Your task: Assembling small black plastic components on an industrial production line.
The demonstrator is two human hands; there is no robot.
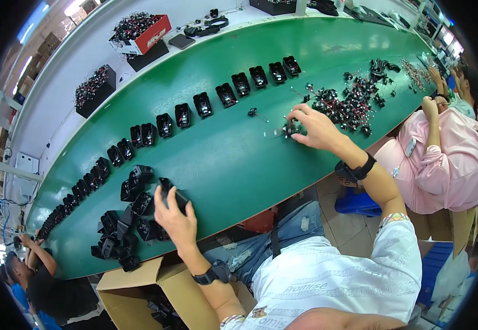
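On the near left of the green table, my left hand [176,220] has its fingers around a black plastic housing [179,201], beside a loose heap of similar black housings [122,231]. Farther right, my right hand [317,127] curls down over a small black wired component [290,131], its fingertips gripping it partly out of sight. A single wired component [252,112] lies just left of that hand. Past the hand spreads a big pile of small components with red and black wires [344,104].
A long row of open black housings [201,103] runs along the table's far side. Behind it, a red-and-white box [152,37] and black bins [97,91] hold wired parts. A cardboard box [132,280] stands below the near edge. Co-workers sit at both ends, one in pink [442,159].
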